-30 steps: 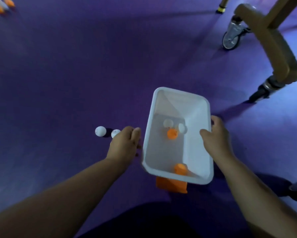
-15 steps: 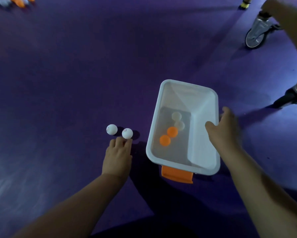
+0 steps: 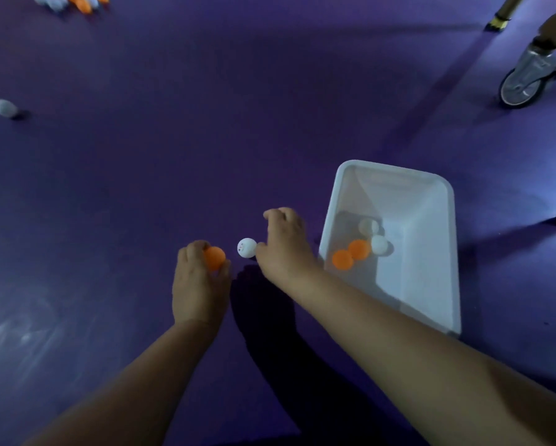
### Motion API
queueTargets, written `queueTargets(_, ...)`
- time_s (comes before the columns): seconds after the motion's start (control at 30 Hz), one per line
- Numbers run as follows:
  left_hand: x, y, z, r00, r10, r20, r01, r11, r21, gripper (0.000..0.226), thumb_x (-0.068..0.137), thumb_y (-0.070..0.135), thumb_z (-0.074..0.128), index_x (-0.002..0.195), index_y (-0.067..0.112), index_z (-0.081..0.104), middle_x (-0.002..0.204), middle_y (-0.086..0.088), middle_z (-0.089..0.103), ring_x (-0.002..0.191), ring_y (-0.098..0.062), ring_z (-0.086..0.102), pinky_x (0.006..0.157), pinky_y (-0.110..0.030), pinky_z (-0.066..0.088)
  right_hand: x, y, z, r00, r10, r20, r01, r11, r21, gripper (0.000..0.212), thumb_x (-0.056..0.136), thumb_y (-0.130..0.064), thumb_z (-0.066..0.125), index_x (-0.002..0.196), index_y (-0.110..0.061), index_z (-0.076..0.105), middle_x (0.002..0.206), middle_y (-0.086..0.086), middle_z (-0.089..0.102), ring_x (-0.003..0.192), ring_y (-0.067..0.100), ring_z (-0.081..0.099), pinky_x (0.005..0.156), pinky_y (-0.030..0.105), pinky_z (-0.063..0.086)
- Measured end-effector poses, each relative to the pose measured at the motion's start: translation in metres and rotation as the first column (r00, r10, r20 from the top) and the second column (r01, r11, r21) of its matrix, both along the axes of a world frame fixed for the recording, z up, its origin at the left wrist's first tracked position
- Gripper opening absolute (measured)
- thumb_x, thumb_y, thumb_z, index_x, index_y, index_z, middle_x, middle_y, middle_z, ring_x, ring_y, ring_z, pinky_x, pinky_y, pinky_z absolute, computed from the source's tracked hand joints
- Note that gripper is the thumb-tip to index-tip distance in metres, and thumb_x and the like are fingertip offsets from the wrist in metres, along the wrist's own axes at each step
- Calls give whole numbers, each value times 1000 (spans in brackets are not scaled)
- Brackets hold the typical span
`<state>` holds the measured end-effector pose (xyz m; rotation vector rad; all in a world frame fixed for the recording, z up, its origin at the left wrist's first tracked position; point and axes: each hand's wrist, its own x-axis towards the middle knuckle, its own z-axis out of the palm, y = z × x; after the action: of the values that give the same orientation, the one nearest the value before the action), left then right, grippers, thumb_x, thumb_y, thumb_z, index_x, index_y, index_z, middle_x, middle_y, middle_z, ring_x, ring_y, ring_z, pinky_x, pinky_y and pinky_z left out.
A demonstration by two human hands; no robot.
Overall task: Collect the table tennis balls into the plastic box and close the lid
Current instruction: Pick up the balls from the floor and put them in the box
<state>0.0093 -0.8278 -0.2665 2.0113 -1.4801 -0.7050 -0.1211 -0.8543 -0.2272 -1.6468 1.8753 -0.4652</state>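
The white plastic box (image 3: pixel 396 171) stands open on the purple floor at the right. Inside lie two orange balls (image 3: pixel 350 255) and two white balls (image 3: pixel 375 235). My left hand (image 3: pixel 199 284) holds an orange ball (image 3: pixel 215 257) between thumb and fingers, just left of the box. My right hand (image 3: pixel 284 244) has crossed over to the box's left side, fingers curled down toward the floor. Its thumb lies against a white ball (image 3: pixel 247 247). What sits under its fingers is hidden. No lid is in view.
A lone white ball (image 3: pixel 4 107) lies far off at the left. A cluster of orange and white balls (image 3: pixel 74 1) sits at the top left edge. A metal castor wheel (image 3: pixel 521 82) and a yellow-tipped leg (image 3: pixel 499 22) stand at the top right.
My right hand left the box's right rim and reached across to the white balls on its left. Only one of those two white balls still shows. An orange ball now shows in my left hand.
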Motion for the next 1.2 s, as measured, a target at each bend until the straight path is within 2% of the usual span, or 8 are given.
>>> queueTargets(0.2, 19, -11, 3, 877, 377, -299, -365, 926, 100, 37, 87, 29, 61, 119, 16, 49, 117, -1, 53, 94, -19, 56, 80, -38, 49, 30, -10, -39, 926, -141, -349, 241, 934, 264, 44, 86, -16, 62, 126, -14, 42, 136, 9, 36, 124, 29, 33, 94, 40, 40)
queueTargets(0.37, 15, -12, 6, 884, 337, -325, -320, 941, 107, 39, 86, 27, 63, 121, 17, 48, 117, -1, 52, 94, -19, 57, 77, -35, 47, 27, 16, -48, 945, -311, -105, 328, 900, 286, 30, 88, -7, 53, 116, -11, 43, 125, 10, 39, 98, 27, 50, 72, 31, 41)
queueTargets(0.5, 3, -18, 21, 947, 160, -280, -174, 985, -23, 37, 88, 21, 63, 121, 16, 47, 122, -3, 44, 84, -12, 49, 65, -23, 39, 23, 34, -12, 922, -312, 232, 339, 937, -89, 25, 90, -19, 56, 114, -18, 48, 118, 0, 52, 93, 11, 53, 68, 10, 39)
queueTargets(0.63, -34, -21, 52, 924, -62, -377, 6, 989, -148, 37, 84, 30, 66, 117, 25, 49, 112, 9, 48, 84, -6, 52, 69, -23, 48, -22, 45, 34, 867, -326, 376, 475, 768, -429, 41, 87, -15, 64, 125, -17, 48, 115, -3, 56, 97, 0, 55, 80, 6, 43)
queueTargets(0.87, -114, -1, 80, 788, -598, -146, 564, 796, -219, 49, 84, 33, 66, 130, 26, 48, 125, 7, 56, 117, -10, 45, 93, -27, 42, -119, 69, 36, 803, -590, 87, 574, 725, -381, 43, 84, -20, 63, 125, -25, 50, 125, -5, 45, 117, 16, 44, 91, 34, 43)
queueTargets(1.0, -111, -8, 57, 881, -405, -246, 376, 913, -157, 55, 88, 24, 61, 139, 23, 40, 140, 5, 45, 129, -15, 38, 104, -33, 36, -145, 81, 27, 767, -642, -6, 585, 702, -407, 32, 82, -10, 62, 112, -19, 60, 121, 2, 50, 115, 19, 41, 92, 37, 44)
queueTargets(1.1, -89, -24, 30, 957, -287, -51, 284, 957, -55, 55, 88, 10, 56, 140, 17, 41, 145, -3, 41, 132, -24, 33, 103, -35, 33, -156, 88, 20, 775, -613, -154, 536, 767, -352, 31, 82, -10, 63, 111, -20, 62, 125, 2, 49, 117, 21, 38, 90, 34, 40)
queueTargets(1.2, -67, -31, 7, 909, -375, 182, 349, 924, 156, 57, 88, 10, 51, 143, 19, 37, 153, -10, 26, 140, -31, 19, 110, -45, 26, -161, 90, 15, 791, -549, -272, 471, 829, -301, 32, 82, -11, 64, 112, -21, 63, 128, 3, 48, 120, 25, 35, 93, 37, 39)
